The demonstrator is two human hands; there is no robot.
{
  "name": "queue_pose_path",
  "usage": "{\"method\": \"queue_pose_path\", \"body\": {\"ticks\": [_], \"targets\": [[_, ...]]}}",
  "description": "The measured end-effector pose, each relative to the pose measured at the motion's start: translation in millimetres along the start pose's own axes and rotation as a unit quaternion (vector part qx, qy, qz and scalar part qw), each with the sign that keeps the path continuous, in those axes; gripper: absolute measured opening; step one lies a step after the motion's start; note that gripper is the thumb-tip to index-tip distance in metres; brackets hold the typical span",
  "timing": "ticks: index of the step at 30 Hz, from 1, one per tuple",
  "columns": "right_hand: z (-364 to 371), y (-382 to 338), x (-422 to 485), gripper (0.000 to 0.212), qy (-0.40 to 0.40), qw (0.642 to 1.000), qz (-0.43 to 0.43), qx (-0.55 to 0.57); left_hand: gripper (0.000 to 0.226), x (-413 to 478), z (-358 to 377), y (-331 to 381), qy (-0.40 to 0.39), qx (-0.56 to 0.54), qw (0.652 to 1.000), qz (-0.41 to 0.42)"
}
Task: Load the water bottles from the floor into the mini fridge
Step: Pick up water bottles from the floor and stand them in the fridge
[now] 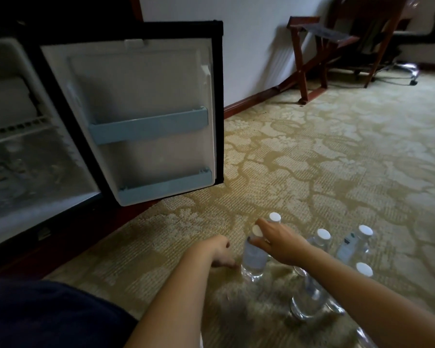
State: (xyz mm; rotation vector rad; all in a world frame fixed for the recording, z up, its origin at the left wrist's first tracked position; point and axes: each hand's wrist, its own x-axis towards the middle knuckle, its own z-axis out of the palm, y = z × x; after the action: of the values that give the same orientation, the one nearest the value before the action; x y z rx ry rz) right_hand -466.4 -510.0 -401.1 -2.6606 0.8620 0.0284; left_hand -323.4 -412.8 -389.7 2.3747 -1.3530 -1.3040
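- Mini fridge (23,159): at left, standing open. Interior blurred, contents not discernible.
- Fridge door (141,96): swung wide toward the room, two blue door shelves (148,126) across its inner face.
- Water bottles (322,241): grouped upright on the patterned carpet (312,159) at lower right, well apart from the fridge. Clear bodies, white caps.
- Right hand (274,243): reaching forward over the group, thumb and fingers curled round the neck of the held bottle (254,259), just below its cap.
- Held bottle: upright, leftmost of the group, base at or just above the carpet; cannot tell which.
- Left hand (221,252): just left of the held bottle, a narrow gap between. Fingers loosely curled downward, tips at the carpet, nothing in its grasp.
- Wooden luggage rack (322,46): against the wall, far right.
- Dark blue garment (48,315): at lower left.
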Motion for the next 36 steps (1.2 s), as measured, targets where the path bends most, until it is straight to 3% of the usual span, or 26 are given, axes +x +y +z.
{"method": "queue_pose_path", "body": {"ticks": [6, 15, 18, 25, 28, 36], "targets": [[-72, -43, 11, 0.029, 0.111, 0.991, -0.061, 0.033, 0.078, -26, -65, 9, 0.05, -0.046, 0.995, 0.069], [-175, -129, 36, 0.019, 0.23, 0.956, -0.16, 0.092, 0.049, -93, -163, 8, 0.161, -0.07, 0.966, 0.192], [-196, -163, 48, 0.019, 0.242, 0.945, -0.205, 0.084, 0.059, -118, -193, -5, 0.231, -0.092, 0.947, 0.204], [-210, -246, 83, 0.028, 0.244, 0.926, -0.281, 0.058, 0.038, -166, -229, -55, 0.362, -0.102, 0.899, 0.223], [-205, -284, 98, 0.032, 0.216, 0.924, -0.311, 0.06, 0.045, -174, -231, -89, 0.431, -0.108, 0.87, 0.214], [-181, -367, 162, 0.034, 0.163, 0.928, -0.334, 0.038, 0.036, -180, -260, -166, 0.453, -0.136, 0.867, 0.155]]}}
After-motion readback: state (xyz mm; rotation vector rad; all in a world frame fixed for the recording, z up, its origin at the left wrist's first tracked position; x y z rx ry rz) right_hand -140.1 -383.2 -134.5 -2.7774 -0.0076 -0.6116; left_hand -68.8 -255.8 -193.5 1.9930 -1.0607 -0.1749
